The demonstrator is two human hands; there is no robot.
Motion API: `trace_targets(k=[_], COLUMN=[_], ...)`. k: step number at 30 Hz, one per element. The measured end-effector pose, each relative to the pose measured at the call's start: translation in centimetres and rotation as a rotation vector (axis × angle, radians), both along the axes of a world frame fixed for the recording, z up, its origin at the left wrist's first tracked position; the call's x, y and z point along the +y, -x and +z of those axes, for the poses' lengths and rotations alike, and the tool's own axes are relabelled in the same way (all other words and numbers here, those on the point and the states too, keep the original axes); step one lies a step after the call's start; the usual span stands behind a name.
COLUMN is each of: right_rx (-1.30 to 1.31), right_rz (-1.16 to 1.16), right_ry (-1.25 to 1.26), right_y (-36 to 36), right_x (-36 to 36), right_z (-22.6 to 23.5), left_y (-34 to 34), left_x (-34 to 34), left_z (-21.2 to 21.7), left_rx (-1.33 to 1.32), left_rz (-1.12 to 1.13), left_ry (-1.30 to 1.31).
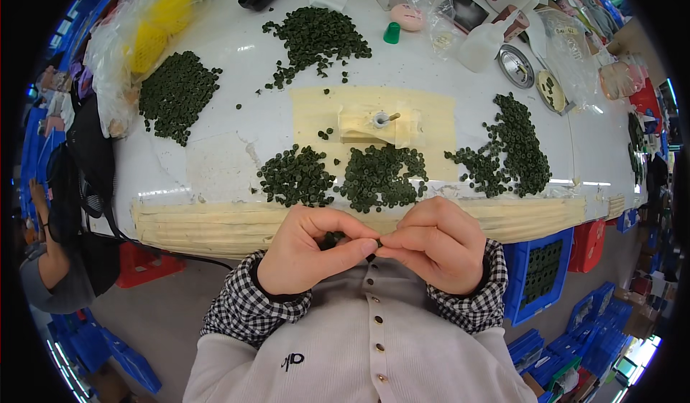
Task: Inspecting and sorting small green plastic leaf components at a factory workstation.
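Five heaps of dark green rings [374, 176] lie on the white table [237, 51], two just beyond the taped near edge. Left hand [305, 248] and right hand [438, 245] meet fingertip to fingertip below that edge, pinched on what looks like a few green rings [332, 240], mostly hidden; bare tabletop separates the heaps
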State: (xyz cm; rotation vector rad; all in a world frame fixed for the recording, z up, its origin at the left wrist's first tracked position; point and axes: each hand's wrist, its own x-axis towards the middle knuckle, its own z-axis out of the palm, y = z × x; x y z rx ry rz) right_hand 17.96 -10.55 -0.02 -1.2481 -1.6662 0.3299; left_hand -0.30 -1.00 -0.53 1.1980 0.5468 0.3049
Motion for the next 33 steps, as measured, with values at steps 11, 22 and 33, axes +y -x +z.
trace_targets(k=[11, 22, 33], right_rx=[-0.006, -0.094, 0.389], right_rz=[-0.033, -0.073, -0.046], right_ry=[-0.063, -0.147, 0.194], right_y=[0.4, 0.5, 1.2], right_x=[0.2, 0.4, -0.1], right_z=[-0.6, -1.3, -1.1], left_y=[-0.2, -0.1, -0.2], left_x=[-0.6, -0.9, -1.3], left_z=[-0.6, -0.4, -0.5], left_rx=[-0.03, -0.034, -0.043], left_rz=[0.057, 0.086, 0.167], left_ry=[0.008, 0.022, -0.063])
